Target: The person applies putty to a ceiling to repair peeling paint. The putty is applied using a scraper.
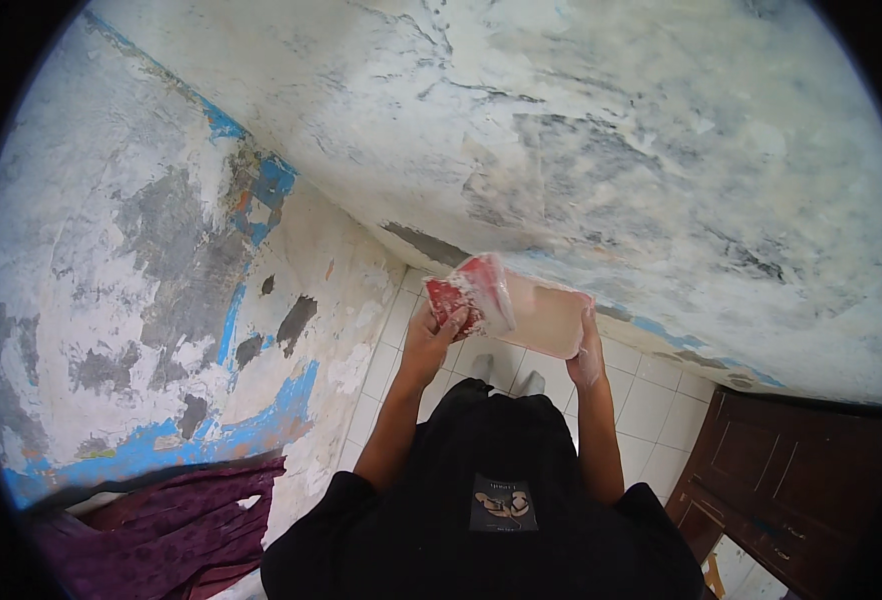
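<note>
Your left hand (431, 335) is clamped on a red scraper (469, 293) smeared with white paste, its blade tilted up to the right. Your right hand (589, 355) grips the right end of a pinkish tray (546, 315) — long axis running left to right, held before the patchy wall (611, 150) above the tiled floor (651, 400). What the tray holds you cannot tell.
</note>
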The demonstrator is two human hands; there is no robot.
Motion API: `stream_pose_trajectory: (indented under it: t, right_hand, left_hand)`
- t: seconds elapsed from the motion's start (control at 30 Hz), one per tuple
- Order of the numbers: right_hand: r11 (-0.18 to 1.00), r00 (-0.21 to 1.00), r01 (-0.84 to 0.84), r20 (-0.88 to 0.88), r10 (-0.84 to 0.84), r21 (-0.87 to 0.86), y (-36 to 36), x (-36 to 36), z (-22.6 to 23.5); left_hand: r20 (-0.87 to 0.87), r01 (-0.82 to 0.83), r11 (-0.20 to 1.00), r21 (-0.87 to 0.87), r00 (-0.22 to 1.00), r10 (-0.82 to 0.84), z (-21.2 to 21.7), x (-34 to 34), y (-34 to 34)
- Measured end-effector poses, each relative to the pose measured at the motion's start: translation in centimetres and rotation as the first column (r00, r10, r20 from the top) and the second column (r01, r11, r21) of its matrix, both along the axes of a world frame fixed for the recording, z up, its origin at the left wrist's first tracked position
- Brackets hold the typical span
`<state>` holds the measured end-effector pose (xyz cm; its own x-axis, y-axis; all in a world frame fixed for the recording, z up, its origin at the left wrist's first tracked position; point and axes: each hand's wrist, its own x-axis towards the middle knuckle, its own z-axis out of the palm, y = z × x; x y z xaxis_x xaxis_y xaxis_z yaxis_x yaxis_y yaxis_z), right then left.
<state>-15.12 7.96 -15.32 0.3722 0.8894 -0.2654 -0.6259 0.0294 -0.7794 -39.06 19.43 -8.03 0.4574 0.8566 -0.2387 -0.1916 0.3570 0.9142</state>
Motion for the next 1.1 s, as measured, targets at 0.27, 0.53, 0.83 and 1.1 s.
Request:
stream_pose_trajectory:
  t: [0.27, 0.53, 0.83, 1.1]
  right_hand:
    - [0.99, 0.99, 0.141, 0.023, -0.141, 0.019, -2.7, 3.4, -1.3]
    - [0.973, 0.967, 0.23, 0.106, -0.232, 0.032, -6.6, 6.3, 0.2]
    - [0.949, 0.946, 0.316, 0.079, -0.315, 0.003, -9.7, 5.4, -0.8]
    - [0.951, 0.949, 0.309, 0.08, -0.306, -0.03, -9.2, 6.4, -0.1]
  left_hand:
    - [0.305, -0.172, 0.957, -0.234, 0.921, 0.241, -6.5, 0.6, 3.8]
    - [0.112, -0.365, 0.77, -0.524, 0.866, 0.488, -21.4, 9.2, 8.7]
    - [0.012, -0.629, 0.692, -0.355, 0.737, 0.676, -11.3, 22.0, 9.2]
    - [0.339, -0.374, 0.862, -0.342, 0.806, 0.485, -11.2, 15.0, 2.0]
